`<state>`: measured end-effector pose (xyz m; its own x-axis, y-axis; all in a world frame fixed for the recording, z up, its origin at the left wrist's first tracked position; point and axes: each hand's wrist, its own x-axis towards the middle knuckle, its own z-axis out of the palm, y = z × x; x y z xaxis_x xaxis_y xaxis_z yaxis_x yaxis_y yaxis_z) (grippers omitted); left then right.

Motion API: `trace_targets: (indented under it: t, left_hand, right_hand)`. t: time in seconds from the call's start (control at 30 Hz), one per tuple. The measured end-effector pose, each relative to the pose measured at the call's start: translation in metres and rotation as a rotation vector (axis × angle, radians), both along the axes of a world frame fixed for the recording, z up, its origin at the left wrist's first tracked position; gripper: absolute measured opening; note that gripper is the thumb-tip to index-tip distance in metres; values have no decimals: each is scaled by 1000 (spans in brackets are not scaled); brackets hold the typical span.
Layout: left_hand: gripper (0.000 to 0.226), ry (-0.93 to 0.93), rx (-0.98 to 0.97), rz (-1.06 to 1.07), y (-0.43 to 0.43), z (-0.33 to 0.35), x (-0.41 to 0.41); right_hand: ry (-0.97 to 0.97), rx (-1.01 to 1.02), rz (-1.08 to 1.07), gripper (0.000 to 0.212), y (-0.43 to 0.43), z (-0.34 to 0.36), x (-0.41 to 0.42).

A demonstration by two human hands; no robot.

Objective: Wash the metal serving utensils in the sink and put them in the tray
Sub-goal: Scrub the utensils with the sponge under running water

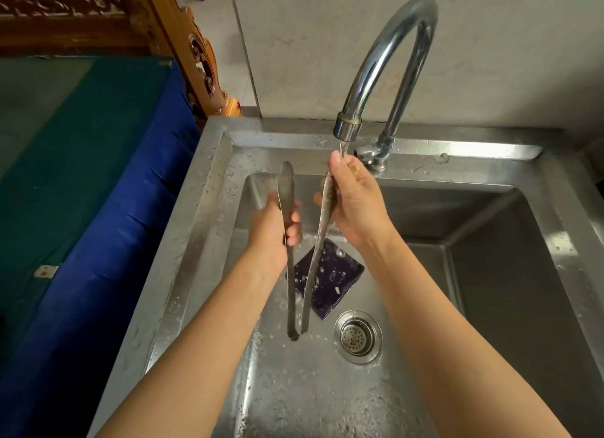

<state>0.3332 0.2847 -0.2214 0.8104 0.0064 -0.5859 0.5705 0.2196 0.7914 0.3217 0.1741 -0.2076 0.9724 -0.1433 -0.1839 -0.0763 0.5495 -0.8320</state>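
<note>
I hold a pair of long metal tongs (292, 294) upright over the steel sink (215, 182), with the joined end hanging down and the two arms spread apart at the top. My left hand (276, 227) grips the left arm of the tongs. My right hand (351, 200) holds the right arm near its tip, right under the faucet spout (347, 130). A thin stream of water runs from the spout onto my right hand. No tray is in view.
A dark purple scrub pad (333, 274) lies wet on the sink floor, beside the round drain strainer (357, 335). A blue and green cloth-covered surface (81, 176) stands to the left of the sink, with carved wooden furniture (183, 39) behind it.
</note>
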Motion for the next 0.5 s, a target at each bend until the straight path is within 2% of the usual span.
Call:
trace_targets:
  t: [0.03, 0.07, 0.1, 0.13, 0.17, 0.2, 0.23, 0.3, 0.37, 0.43, 0.5]
  left_hand:
    - [38, -22, 136, -25, -3, -1, -4]
    - [40, -124, 313, -39, -5, -3, -7]
    - [41, -316, 463, -44, -6, -5, -12]
    - [41, -540, 505, -60, -9, 0, -18]
    - [42, -705, 459, -109, -14, 5, -22]
    - [44, -782, 374, -177, -19, 6, -25]
    - [45, -749, 284, -240, -24, 8, -24]
    - [41, -479, 77, -274, -32, 16, -22]
    - [37, -217, -146, -255, -35, 19, -14]
    - [37, -169, -290, -248, -38, 22, -9]
    - [46, -155, -394, -207, -43, 25, -6]
  right_hand:
    - [38, -42, -85, 25, 2, 1, 1]
    - [70, -104, -161, 28, 3, 1, 3]
    - [97, -183, -221, 30, 4, 1, 3]
    - [119, -245, -268, 31, 5, 1, 3]
    - [135, -286, -305, 31, 5, 2, 4]
    - [140, -311, -326, 31, 5, 4, 4]
    - [133, -332, -323, 31, 6, 6, 4]
    - [71, -419, -265, 31, 9, 12, 4]
    - [-30, -611, -211, 26, 11, 16, 2]
    - [-75, -913, -160, 25, 11, 13, 1]
    - [-41, -1122, -70, 43, 11, 5, -2]
